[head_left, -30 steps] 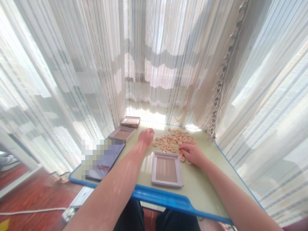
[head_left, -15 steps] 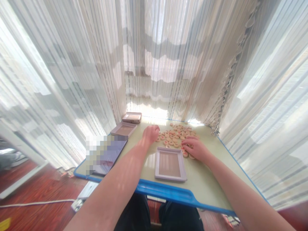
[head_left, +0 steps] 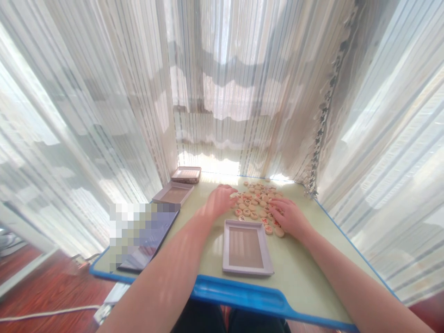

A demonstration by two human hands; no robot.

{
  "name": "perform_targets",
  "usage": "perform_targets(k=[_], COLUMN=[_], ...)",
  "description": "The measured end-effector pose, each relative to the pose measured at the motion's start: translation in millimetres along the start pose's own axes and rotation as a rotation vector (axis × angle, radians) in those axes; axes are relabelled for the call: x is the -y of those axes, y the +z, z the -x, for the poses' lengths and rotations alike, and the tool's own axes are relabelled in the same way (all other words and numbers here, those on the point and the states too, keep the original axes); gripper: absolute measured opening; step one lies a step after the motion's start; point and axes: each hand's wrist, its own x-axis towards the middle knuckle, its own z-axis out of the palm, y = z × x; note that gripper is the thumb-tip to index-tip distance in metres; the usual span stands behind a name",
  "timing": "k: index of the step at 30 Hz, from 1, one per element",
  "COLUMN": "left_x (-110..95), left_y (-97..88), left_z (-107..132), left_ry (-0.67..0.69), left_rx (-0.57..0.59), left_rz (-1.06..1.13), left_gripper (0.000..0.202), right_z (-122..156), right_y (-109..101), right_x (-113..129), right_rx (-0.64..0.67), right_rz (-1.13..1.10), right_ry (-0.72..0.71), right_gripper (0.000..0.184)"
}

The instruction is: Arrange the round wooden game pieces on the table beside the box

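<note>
Round wooden Chinese chess pieces (head_left: pixel 254 202), some marked in red and some in dark characters, lie in a loose heap on the pale table (head_left: pixel 305 273). My left hand (head_left: pixel 222 200) is at the heap's left edge, fingers stretched toward the pieces. Across from it, my right hand (head_left: pixel 288 216) rests at the right side with its fingers spread over several pieces. Neither hand grips a piece that I can see, though the fingers partly cover some. Just in front of the heap sits a shallow open box tray (head_left: pixel 267 252).
Another shallow box tray (head_left: pixel 157 196) and a smaller box (head_left: pixel 186 175) stand at the far left. A tablet (head_left: pixel 156 236), partly blurred out, lies along the left side. The table has a blue raised rim (head_left: pixel 239 292), and curtains (head_left: pixel 211 83) hang close behind it.
My left hand has gone from curled to outstretched fingers at the pieces. My right hand has spread its fingers, and pieces near it have shifted slightly. The view has tilted a little.
</note>
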Motion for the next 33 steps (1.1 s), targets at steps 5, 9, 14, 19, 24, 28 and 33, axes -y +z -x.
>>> perform_targets(k=[5, 9, 14, 19, 24, 28, 33], left_x=[0, 4, 9, 11, 10, 10, 9], left_y=[3.4, 8.2, 11.8, 9.7, 9.6, 11.2, 13.6], left_z=[2, 3, 2, 3, 3, 3, 2], left_ry=[-0.014, -0.074, -0.116, -0.176, -0.143, -0.138, -0.132], left_rx=[0.122, 0.14, 0.081, 0.007, 0.034, 0.04, 0.062], left_rz=[-0.02, 0.01, 0.121, 0.193, 0.142, 0.131, 0.109], left_gripper=[0.042, 0.05, 0.049, 0.046, 0.043, 0.044, 0.044], right_z=[0, 1, -2, -1, 1, 1, 1], right_y=[2, -1, -1, -2, -3, 0, 4], right_x=[-5, -2, -1, -1, -2, -2, -4], right_rx=[0.025, 0.121, 0.044, 0.084, 0.042, 0.062, 0.075], right_rz=[0.023, -0.034, -0.039, -0.06, -0.016, 0.029, 0.072], right_ry=[0.049, 0.07, 0.056, -0.02, -0.004, -0.051, 0.004], right_gripper=[0.046, 0.046, 0.044, 0.039, 0.044, 0.048, 0.054])
